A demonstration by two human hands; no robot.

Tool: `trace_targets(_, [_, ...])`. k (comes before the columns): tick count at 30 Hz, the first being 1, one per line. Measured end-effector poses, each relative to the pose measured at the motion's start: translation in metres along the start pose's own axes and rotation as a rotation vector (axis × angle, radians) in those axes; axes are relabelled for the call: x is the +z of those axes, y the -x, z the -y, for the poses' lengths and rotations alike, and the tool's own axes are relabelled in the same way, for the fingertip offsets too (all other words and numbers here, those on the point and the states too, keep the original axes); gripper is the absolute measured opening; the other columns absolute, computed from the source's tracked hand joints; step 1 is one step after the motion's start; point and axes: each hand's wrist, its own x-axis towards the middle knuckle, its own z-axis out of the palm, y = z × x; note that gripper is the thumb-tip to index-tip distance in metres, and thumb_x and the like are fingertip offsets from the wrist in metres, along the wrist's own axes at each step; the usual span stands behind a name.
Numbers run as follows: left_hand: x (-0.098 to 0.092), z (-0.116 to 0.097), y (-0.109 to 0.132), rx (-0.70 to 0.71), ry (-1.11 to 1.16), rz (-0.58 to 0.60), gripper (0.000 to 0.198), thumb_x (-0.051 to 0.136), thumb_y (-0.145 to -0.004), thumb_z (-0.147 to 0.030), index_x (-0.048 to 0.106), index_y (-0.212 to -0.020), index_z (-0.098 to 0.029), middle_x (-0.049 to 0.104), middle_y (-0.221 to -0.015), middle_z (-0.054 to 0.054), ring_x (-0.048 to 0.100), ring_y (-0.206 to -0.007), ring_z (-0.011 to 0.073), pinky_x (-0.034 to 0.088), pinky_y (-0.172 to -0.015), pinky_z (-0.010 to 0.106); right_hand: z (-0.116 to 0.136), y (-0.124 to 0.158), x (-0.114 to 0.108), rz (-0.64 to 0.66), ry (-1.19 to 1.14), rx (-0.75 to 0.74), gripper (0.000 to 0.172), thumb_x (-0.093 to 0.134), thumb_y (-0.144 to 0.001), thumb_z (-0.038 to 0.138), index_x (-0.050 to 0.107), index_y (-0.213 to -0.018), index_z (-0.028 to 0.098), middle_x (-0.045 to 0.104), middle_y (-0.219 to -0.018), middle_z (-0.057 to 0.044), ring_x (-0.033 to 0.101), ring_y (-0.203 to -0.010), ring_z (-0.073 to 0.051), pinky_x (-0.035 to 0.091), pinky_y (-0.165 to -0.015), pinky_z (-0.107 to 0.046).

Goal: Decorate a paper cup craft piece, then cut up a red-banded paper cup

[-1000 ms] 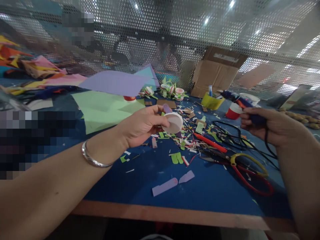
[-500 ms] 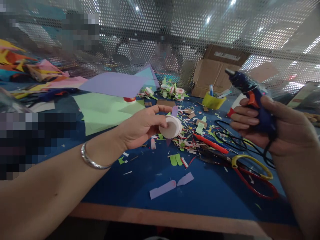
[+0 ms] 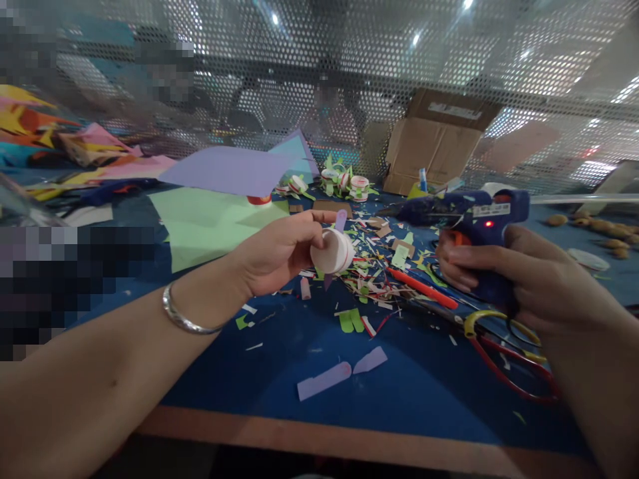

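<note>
My left hand (image 3: 279, 253) pinches a small white paper cup (image 3: 333, 251) on its side, above the blue table, with a purple paper strip (image 3: 340, 220) pressed against it. My right hand (image 3: 519, 276) is wrapped round the grip of a blue hot glue gun (image 3: 464, 213). The gun lies level, its red light on, and its nozzle points left toward the cup, a short gap away. A silver bangle sits on my left wrist.
Paper scraps (image 3: 379, 279), an orange pen (image 3: 422, 287) and red-and-yellow scissors (image 3: 504, 339) litter the blue table (image 3: 409, 392). Two purple strips (image 3: 339, 372) lie near the front edge. Green and purple sheets (image 3: 210, 213), finished cups (image 3: 344, 181), a cardboard box (image 3: 439, 143) and a perforated screen stand behind.
My right hand lifted the glue gun off the table, then swung it down level with the nozzle pointing left at the cup. My left hand turned the cup slightly.
</note>
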Motion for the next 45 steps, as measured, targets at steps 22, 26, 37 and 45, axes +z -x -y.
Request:
trace_targets(22, [-0.002, 0.003, -0.004, 0.014, 0.038, 0.016, 0.046, 0.055, -0.063, -0.005, 0.052, -0.108, -0.017, 0.061, -0.076, 0.001, 0.065, -0.071, 0.0168, 0.05, -0.06, 0.026, 0.005, 0.008, 0.014, 0.042, 0.346, -0.127, 0.022, 0.074, -0.081, 0.048, 0.075, -0.072, 0.027, 0.071, -0.068, 0.003, 0.06, -0.063, -0.019, 0.052, -0.057, -0.029])
trace_targets(26, [-0.003, 0.004, -0.004, 0.013, 0.031, -0.008, 0.046, 0.055, -0.065, -0.004, 0.053, -0.109, -0.017, 0.06, -0.077, 0.0, 0.063, -0.069, 0.0144, 0.05, -0.062, 0.024, 0.003, 0.006, 0.012, 0.038, 0.363, -0.12, 0.021, 0.074, -0.081, 0.045, 0.076, -0.073, 0.027, 0.071, -0.069, 0.002, 0.06, -0.063, -0.019, 0.051, -0.056, -0.028])
trace_targets(37, [-0.003, 0.006, -0.005, 0.018, 0.04, -0.03, 0.04, 0.057, -0.071, -0.004, 0.057, -0.109, -0.017, 0.062, -0.08, 0.0, 0.064, -0.072, 0.0137, 0.052, -0.069, 0.026, 0.0, 0.005, 0.008, 0.046, 0.483, -0.151, 0.028, 0.07, -0.083, 0.049, 0.073, -0.071, 0.024, 0.067, -0.065, 0.002, 0.055, -0.061, -0.019, 0.049, -0.055, -0.029])
trace_targets(45, [-0.004, 0.006, -0.005, 0.018, 0.024, -0.026, 0.04, 0.057, -0.069, -0.005, 0.057, -0.107, -0.018, 0.06, -0.078, 0.0, 0.062, -0.07, 0.014, 0.048, -0.06, 0.022, -0.001, 0.005, 0.007, 0.002, 0.543, -0.175, 0.03, 0.068, -0.085, 0.052, 0.072, -0.076, 0.024, 0.067, -0.069, 0.002, 0.055, -0.063, -0.018, 0.047, -0.057, -0.029])
